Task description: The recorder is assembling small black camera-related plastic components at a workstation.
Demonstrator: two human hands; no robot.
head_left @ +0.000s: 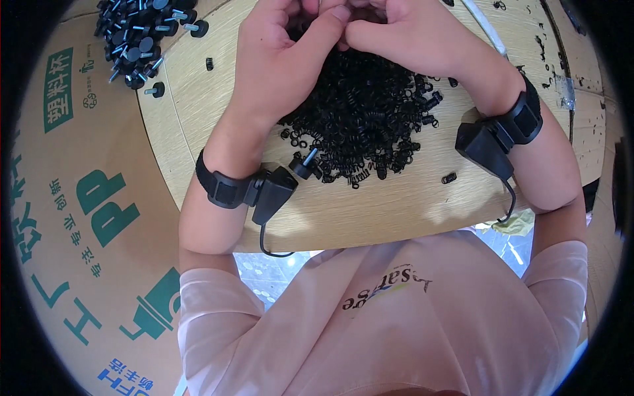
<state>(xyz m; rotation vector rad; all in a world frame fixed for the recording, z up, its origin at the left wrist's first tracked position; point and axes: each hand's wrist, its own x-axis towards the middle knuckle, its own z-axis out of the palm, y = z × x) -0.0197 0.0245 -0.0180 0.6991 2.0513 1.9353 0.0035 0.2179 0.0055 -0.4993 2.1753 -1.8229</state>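
Note:
My left hand point(284, 53) and my right hand point(409, 36) meet at the top edge of the view, thumbs close together and fingers curled inward. Whatever they hold between the fingertips is hidden by the hands and cut off by the frame. Beneath them a loose pile of small black springs and ring-like pieces point(366, 115) spreads over the wooden table point(396, 211). A bolt with a round black head and a silver shank point(305, 164) lies at the pile's near left edge, beside my left forearm.
A heap of black-headed bolts point(135, 43) sits at the far left of the table. One stray black piece point(449, 178) lies right of the pile. A white stick-like object point(485, 26) is beyond my right wrist. Printed cardboard point(86, 152) covers the left side. Both wrists carry black strapped devices with cables.

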